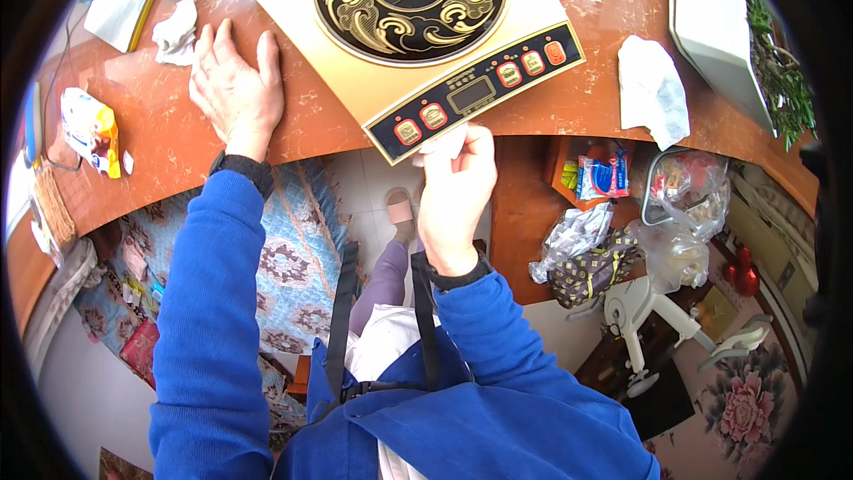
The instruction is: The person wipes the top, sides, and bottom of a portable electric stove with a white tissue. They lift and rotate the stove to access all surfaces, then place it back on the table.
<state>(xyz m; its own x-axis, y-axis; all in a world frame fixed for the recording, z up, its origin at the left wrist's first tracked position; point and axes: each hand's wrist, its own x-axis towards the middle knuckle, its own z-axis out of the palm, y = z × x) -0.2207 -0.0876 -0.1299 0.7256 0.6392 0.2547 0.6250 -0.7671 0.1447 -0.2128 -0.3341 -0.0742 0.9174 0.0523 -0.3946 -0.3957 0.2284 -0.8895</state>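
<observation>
A gold induction cooker point(320, 57) with a round black, gold-patterned plate point(410, 3) sits at the front of a glossy reddish-brown table point(320, 123). Its black control panel point(473, 93) faces me and slightly overhangs the table edge. My right hand point(460, 200) pinches a white tissue point(445, 145) against the cooker's front edge, just under the panel. The tissue is partly hidden by my fingers. To the left of the cooker, my left hand point(236, 93) lies palm down on the tabletop, holding nothing. A crumpled white tissue point(176, 33) is beside its fingertips.
At left are a snack packet point(90, 130) and a white box point(120, 11). On the right lie a white paper towel point(652, 90) and a white planter point(716, 37) with a green plant. Below are an open drawer point(560, 173), plastic bags point(673, 253) and a patterned bag point(590, 270).
</observation>
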